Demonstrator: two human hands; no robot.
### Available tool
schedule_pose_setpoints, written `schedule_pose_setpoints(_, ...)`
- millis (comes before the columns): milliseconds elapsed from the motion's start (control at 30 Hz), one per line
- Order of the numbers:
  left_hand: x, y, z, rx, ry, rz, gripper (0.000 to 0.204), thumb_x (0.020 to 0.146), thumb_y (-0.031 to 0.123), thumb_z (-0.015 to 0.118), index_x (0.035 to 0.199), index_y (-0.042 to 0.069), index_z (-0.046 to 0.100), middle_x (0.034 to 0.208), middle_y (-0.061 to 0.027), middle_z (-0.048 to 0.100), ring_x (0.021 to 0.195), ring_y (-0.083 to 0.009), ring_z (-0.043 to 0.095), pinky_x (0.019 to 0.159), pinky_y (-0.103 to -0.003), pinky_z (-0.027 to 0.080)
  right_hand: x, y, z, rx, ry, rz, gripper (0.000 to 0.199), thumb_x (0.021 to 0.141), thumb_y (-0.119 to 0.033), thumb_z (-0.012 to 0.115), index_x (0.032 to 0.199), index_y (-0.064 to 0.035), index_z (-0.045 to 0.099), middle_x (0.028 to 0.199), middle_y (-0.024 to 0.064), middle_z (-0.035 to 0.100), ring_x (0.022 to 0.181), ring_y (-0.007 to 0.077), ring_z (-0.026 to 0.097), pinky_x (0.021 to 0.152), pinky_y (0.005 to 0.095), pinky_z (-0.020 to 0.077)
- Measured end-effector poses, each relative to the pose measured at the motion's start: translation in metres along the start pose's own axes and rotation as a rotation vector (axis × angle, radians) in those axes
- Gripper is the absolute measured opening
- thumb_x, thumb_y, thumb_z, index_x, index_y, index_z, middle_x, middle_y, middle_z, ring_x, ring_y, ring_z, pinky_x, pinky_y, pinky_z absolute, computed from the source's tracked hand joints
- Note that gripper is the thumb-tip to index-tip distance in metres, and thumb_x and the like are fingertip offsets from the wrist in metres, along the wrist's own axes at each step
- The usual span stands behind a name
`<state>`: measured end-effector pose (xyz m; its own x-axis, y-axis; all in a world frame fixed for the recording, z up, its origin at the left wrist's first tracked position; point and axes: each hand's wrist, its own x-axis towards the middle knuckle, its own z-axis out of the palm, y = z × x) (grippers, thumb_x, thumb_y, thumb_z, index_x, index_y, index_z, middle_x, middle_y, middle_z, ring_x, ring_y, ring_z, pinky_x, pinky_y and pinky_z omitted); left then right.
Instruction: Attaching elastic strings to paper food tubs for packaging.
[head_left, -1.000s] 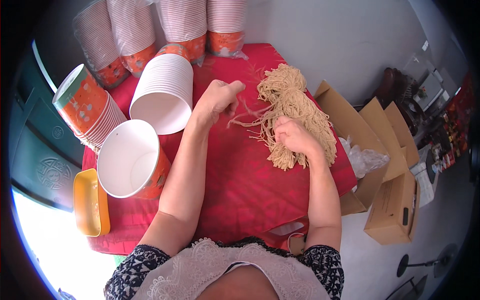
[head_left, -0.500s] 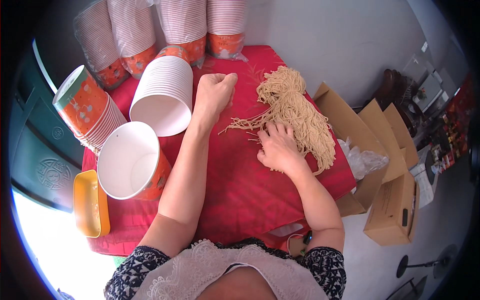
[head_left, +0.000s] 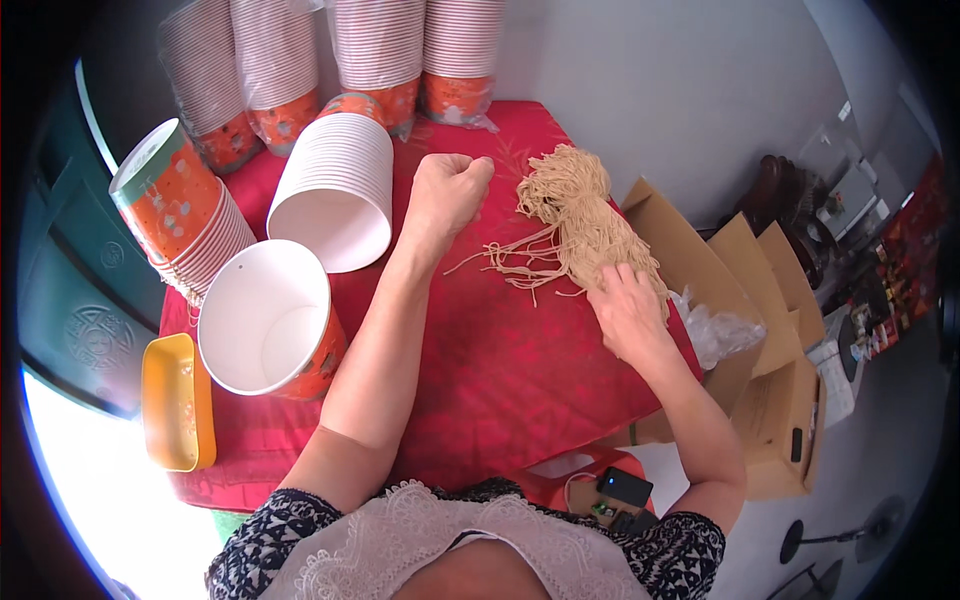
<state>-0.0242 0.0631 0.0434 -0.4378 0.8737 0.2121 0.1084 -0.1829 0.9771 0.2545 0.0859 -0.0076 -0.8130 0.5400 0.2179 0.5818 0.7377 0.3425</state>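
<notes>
Bagged tub stacks (head_left: 273,55) and cardboard boxes (head_left: 768,425) suggest a workroom.

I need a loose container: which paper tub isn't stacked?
The front tub, mouth up beside the yellow tray: it shows a single rim, while the others form nested stacks.

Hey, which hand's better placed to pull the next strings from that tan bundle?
Probably your right hand: it touches the near end of the bundle, while your left hand is a fist over the tablecloth, apart from the strings.

Strands (head_left: 592,222): matt, rough. Tablecloth (head_left: 500,370): slt sheen. Tub (head_left: 265,315): smooth ppr. Tray (head_left: 170,405): glossy plas. Box (head_left: 770,432): matt cardbd.
</notes>
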Motion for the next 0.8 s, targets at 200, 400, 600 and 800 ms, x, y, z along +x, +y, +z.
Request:
schedule_pose_setpoints(200,0.000,0.003,0.002,0.013,-0.009,0.022,0.036,0.091,0.021,0.061,0.061,0.002,0.057,0.055,-0.0015,0.052,0.047,-0.0093,0.047,0.044,-0.026,0.038,0.012,-0.028,-0.007,0.323,0.202,-0.075,0.018,0.071,-0.020,0.069,0.072,-0.0031,0.075,0.110,0.0140,0.066,0.113,0.0271,0.053,0.098,0.0408,0.0378)
schedule_pose_setpoints(400,-0.033,0.023,0.028,0.153,-0.031,0.226,0.028,0.083,0.019,0.059,0.072,-0.007,0.062,0.056,-0.0197,0.055,0.052,-0.0150,0.055,0.056,-0.039,0.048,0.021,-0.061,0.006,0.504,0.297,-0.086,0.011,0.078,-0.011,0.066,0.076,-0.0011,0.063,0.080,0.0102,0.063,0.086,0.0277,0.062,0.080,0.0414,0.0485)
schedule_pose_setpoints(600,-0.118,0.050,0.064,0.466,-0.328,0.527,0.028,0.080,0.021,0.060,0.066,-0.003,0.063,0.063,-0.0249,0.059,0.061,-0.0385,0.063,0.059,-0.046,0.052,0.030,-0.083,0.022,1.106,0.611,0.130,0.015,0.084,-0.012,0.065,0.096,-0.0032,0.063,0.091,0.0133,0.065,0.090,0.0312,0.063,0.083,0.0405,0.0509)
schedule_pose_setpoints(800,-0.197,0.042,0.008,0.692,-0.609,0.513,0.032,0.084,0.023,0.063,0.064,-0.002,0.060,0.066,-0.0207,0.062,0.064,-0.0389,0.063,0.063,-0.049,0.052,0.066,-0.083,0.015,0.776,0.311,0.067,0.012,0.085,-0.012,0.059,0.084,-0.0017,0.065,0.087,0.0186,0.066,0.083,0.0377,0.064,0.074,0.0464,0.0506)
